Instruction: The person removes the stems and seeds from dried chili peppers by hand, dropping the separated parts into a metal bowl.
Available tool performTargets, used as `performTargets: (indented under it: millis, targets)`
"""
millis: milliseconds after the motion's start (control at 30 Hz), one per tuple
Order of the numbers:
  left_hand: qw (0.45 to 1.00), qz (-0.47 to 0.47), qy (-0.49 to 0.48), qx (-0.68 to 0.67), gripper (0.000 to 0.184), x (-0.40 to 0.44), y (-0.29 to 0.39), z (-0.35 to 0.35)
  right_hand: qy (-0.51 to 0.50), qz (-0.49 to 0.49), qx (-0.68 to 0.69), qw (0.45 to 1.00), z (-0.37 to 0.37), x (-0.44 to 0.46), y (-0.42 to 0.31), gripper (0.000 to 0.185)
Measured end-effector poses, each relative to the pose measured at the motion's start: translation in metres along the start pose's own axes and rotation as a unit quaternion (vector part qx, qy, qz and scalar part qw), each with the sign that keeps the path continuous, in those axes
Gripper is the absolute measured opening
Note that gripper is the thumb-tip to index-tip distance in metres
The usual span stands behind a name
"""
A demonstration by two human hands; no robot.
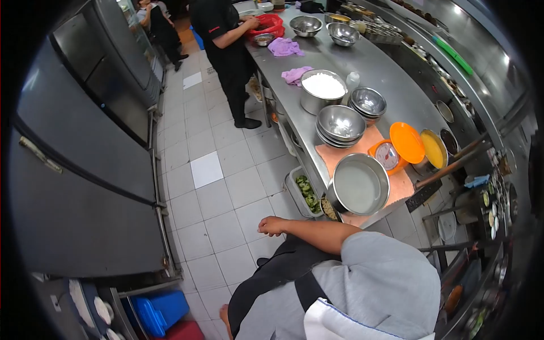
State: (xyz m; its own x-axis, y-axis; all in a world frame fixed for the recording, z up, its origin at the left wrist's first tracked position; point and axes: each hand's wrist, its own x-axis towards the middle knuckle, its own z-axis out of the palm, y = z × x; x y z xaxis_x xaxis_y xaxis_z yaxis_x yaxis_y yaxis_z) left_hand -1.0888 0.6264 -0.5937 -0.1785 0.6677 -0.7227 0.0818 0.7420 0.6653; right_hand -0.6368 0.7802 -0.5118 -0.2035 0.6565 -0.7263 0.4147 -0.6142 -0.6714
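My right hand (272, 225) hangs in front of my body above the tiled floor, its fingers curled and nothing visible in them. Only a small part of my left hand (225, 315) shows beside the dark apron (260, 277); its fingers cannot be made out. Nearest to my right hand are a grey tub (293, 191) of green vegetables under the counter and a large metal pot (331, 192) of cloudy liquid on the counter corner. Behind that pot stand an orange kitchen scale (387, 156) with an orange plate (407, 143) and stacked metal bowls (341, 123).
A pot of white powder (320, 102) and purple cloths (285, 47) lie along the steel counter (405, 73). A co-worker (221, 54) stands at a red bag (266, 25). Steel fridges (85, 187) line the left; a blue bin (161, 311) sits lower left.
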Motion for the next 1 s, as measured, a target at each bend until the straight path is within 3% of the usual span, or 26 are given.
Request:
performTargets:
  millis: [67, 100, 133, 200, 267, 333, 400, 500, 567, 633, 800, 867, 900, 967, 1000]
  targets:
    - [1.000, -0.013, -0.004, 0.019, 0.025, 0.026, 0.020, -0.012, 0.030, -0.026, 0.042, 0.998, -0.003, -0.012, -0.004, 0.046]
    - [0.990, -0.091, 0.110, 0.017, 0.023, 0.031, 0.030, -0.019, 0.068, -0.060, 0.038, 0.995, -0.004, -0.017, -0.005, 0.047]
    - [0.990, -0.088, 0.102, 0.028, 0.023, 0.044, 0.043, -0.023, 0.077, -0.057, 0.049, 0.994, -0.009, -0.022, -0.007, 0.047]
    - [0.997, -0.059, 0.055, 0.016, 0.023, 0.076, 0.068, -0.013, 0.210, -0.177, -0.058, 0.960, -0.025, -0.042, -0.017, 0.045]
    - [0.999, -0.035, 0.011, 0.005, 0.024, 0.104, 0.090, 0.010, 0.290, -0.176, -0.068, 0.938, -0.055, -0.100, -0.062, 0.043]
    - [0.999, -0.013, -0.029, -0.003, 0.024, 0.130, 0.109, 0.046, 0.456, -0.213, -0.159, 0.849, -0.090, -0.127, -0.078, 0.041]
    - [0.998, 0.001, -0.055, 0.008, 0.024, 0.147, 0.140, 0.049, 0.560, -0.224, -0.129, 0.787, -0.131, -0.158, -0.095, 0.040]
    - [0.995, 0.021, -0.078, 0.066, 0.024, 0.188, 0.199, 0.075, 0.671, -0.141, -0.149, 0.713, -0.192, -0.193, -0.096, 0.038]
    - [0.991, 0.020, -0.083, 0.106, 0.023, 0.192, 0.234, 0.083, 0.688, -0.089, -0.130, 0.709, -0.216, -0.211, -0.093, 0.038]
    - [0.986, 0.016, -0.085, 0.139, 0.023, 0.193, 0.260, 0.091, 0.580, 0.035, -0.226, 0.782, -0.235, -0.223, -0.089, 0.040]
    - [0.966, 0.031, -0.129, 0.220, 0.022, 0.237, 0.332, 0.146, 0.454, 0.191, -0.228, 0.840, -0.257, -0.214, -0.067, 0.038]
    - [0.957, 0.035, -0.149, 0.247, 0.022, 0.252, 0.354, 0.168, 0.530, 0.107, -0.130, 0.831, -0.264, -0.220, -0.075, 0.035]
    - [0.953, 0.038, -0.160, 0.256, 0.022, 0.259, 0.364, 0.182, 0.534, 0.115, -0.127, 0.828, -0.274, -0.220, -0.075, 0.035]
    - [0.943, 0.046, -0.181, 0.275, 0.022, 0.272, 0.388, 0.209, 0.676, 0.134, -0.152, 0.708, -0.306, -0.216, -0.068, 0.034]
    - [0.937, 0.051, -0.193, 0.286, 0.022, 0.281, 0.400, 0.221, 0.680, 0.144, -0.149, 0.703, -0.321, -0.211, -0.062, 0.034]
